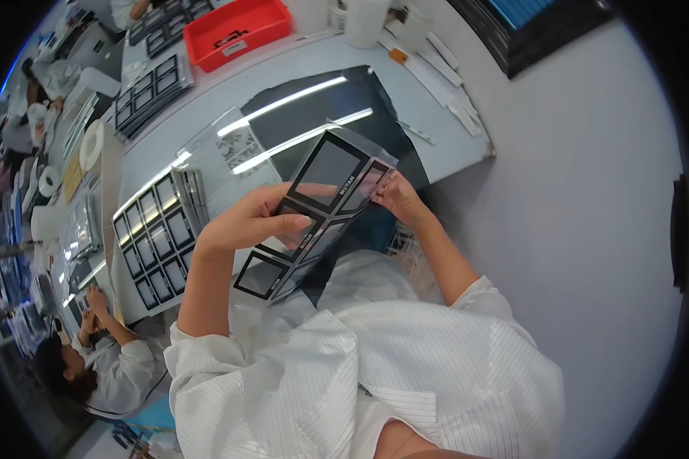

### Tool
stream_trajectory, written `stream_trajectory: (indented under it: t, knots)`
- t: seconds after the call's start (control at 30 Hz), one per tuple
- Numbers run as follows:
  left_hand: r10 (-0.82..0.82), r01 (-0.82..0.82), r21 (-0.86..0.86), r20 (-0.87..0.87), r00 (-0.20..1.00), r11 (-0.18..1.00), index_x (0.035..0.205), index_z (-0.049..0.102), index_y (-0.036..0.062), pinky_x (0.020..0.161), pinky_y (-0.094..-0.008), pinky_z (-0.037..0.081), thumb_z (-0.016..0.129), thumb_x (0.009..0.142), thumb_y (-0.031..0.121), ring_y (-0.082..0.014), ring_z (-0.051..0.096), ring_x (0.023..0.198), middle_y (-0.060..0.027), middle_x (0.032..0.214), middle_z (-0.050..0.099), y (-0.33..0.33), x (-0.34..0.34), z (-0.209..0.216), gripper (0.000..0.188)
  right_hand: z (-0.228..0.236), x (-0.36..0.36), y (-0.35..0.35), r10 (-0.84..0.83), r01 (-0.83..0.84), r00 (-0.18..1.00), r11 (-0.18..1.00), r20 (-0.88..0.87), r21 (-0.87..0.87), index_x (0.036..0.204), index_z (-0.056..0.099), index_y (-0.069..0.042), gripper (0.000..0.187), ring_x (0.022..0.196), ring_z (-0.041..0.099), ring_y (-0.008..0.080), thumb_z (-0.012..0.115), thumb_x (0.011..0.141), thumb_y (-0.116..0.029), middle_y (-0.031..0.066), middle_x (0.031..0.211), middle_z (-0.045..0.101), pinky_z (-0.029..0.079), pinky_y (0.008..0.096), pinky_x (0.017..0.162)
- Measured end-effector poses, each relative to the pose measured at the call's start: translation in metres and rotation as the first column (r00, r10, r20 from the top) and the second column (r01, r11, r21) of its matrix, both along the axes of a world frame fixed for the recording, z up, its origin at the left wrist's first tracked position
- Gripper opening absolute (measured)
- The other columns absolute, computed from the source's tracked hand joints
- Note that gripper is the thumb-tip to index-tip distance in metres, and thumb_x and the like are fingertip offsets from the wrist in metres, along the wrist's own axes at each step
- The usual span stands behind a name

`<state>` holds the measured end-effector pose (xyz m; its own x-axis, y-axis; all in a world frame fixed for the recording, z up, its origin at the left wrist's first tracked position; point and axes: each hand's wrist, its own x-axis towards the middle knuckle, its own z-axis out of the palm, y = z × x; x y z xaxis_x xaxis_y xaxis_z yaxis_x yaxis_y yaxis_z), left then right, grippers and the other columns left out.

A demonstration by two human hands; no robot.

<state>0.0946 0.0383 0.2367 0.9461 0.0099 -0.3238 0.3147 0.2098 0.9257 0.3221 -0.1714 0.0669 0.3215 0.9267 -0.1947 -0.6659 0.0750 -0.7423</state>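
A clear plastic strip with black-framed windows is held up at a slant in front of my chest. My left hand grips its left long edge, the thumb on top and the fingers showing through the plastic from below. At the upper right end, the fingers of my right hand pinch its edge. Beyond the strip, a dark mat lies on the table. To the left of my left hand rests a stack of similar black-framed sheets.
A red bin with small black pieces stands at the far side, near another framed stack. White strips lie along the table's right edge. A white roll is at the left. A co-worker sits at lower left.
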Motion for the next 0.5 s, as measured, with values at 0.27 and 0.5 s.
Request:
stream_trajectory:
  t: [0.27,0.5]
  knots:
    - [0.56,-0.559,-0.14,-0.04,0.828,0.817,0.137,0.043,0.008,0.065,-0.0247,0.058,0.06,0.09,0.014,-0.0197,0.069,0.08,-0.0113,0.108,0.066,0.091,-0.002,-0.04,0.05,0.046,0.078,0.125,0.164,-0.048,0.933,0.939,0.32,-0.342,0.094,0.059,-0.009,0.019,0.07,0.058,0.0091,0.065,0.089,-0.026,-0.0005,0.083,0.061,0.047,0.0237,0.058]
    - [0.894,-0.831,-0.51,-0.234,0.382,0.221,0.123,0.049,0.0064,0.068,-0.0305,0.058,0.053,0.096,0.024,-0.0219,0.068,0.085,-0.0147,0.108,0.064,0.011,0.066,-0.161,0.032,0.103,0.125,0.377,0.382,-0.323,0.201,0.895,0.902,-0.307,0.09,0.061,-0.003,0.025,0.063,0.057,0.0085,0.066,0.086,-0.028,0.0029,0.073,0.063,0.043,0.0249,0.053]
